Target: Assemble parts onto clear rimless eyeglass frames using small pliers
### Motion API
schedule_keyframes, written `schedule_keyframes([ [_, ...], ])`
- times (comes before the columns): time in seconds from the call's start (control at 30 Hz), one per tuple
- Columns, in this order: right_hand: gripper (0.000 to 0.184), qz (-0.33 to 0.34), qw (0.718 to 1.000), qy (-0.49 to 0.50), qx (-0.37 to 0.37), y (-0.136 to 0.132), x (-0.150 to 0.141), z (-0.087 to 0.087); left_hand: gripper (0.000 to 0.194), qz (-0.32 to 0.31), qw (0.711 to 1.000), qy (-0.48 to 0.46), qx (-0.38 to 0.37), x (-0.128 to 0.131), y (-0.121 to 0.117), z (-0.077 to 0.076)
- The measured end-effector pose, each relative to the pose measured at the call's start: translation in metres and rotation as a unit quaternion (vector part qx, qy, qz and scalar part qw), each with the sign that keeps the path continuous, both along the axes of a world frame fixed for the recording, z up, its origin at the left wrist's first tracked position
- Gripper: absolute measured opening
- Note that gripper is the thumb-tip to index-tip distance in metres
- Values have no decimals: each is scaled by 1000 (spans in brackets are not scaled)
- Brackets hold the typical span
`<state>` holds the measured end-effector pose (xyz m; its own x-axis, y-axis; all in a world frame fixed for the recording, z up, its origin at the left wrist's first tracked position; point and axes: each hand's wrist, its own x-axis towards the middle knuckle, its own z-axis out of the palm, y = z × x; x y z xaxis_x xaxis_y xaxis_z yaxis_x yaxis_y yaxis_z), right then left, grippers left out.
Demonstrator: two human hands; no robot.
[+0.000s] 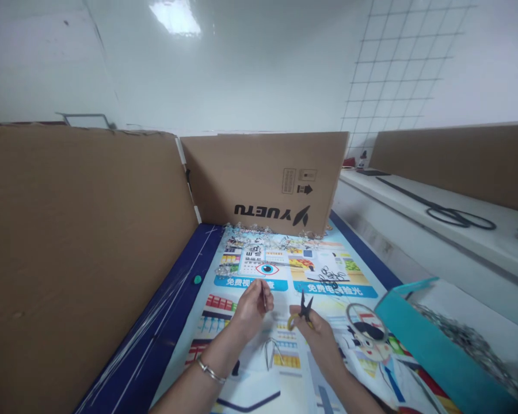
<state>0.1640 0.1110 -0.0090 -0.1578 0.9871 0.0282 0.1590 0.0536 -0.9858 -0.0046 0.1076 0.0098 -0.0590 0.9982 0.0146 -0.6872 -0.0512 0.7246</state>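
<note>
My right hand (319,339) grips small pliers (305,307) with yellow handles. Their dark jaws point up and stand apart. To the left, the fingers of my left hand (252,310) are pinched together. A thin dark sliver shows at the fingertips, too small to name. Just below and between the hands, a bent thin wire piece (271,352) lies on the printed poster sheet (285,391). Beyond the hands, a cluster of black wire loops (330,277) rests on the sheet, and farther back are many small clear pieces (259,238).
A turquoise box (427,339) full of small metal pieces stands at the right, beside a coil of wire (366,322). Long straight wires (133,339) lie along the blue left border near a green cap (197,279). Cardboard panels (259,172) wall the left and back.
</note>
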Motion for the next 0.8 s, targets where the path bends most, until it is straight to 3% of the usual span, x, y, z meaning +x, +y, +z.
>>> schedule_keyframes([
  [0.23,30,-20,995,89,-36,9,8,2,36,12,998,49,-41,1,0,0],
  [0.4,32,-9,969,219,-117,2,3,8,37,27,994,98,-39,3,-2,3],
  [0.5,31,-5,953,274,-130,2,5,9,35,32,992,117,-37,4,-3,4],
  [0.67,30,-29,946,303,-108,6,6,7,28,20,997,67,-35,1,-2,4],
  [0.8,30,-7,935,335,-114,6,5,6,27,-8,999,14,-46,-1,1,2],
])
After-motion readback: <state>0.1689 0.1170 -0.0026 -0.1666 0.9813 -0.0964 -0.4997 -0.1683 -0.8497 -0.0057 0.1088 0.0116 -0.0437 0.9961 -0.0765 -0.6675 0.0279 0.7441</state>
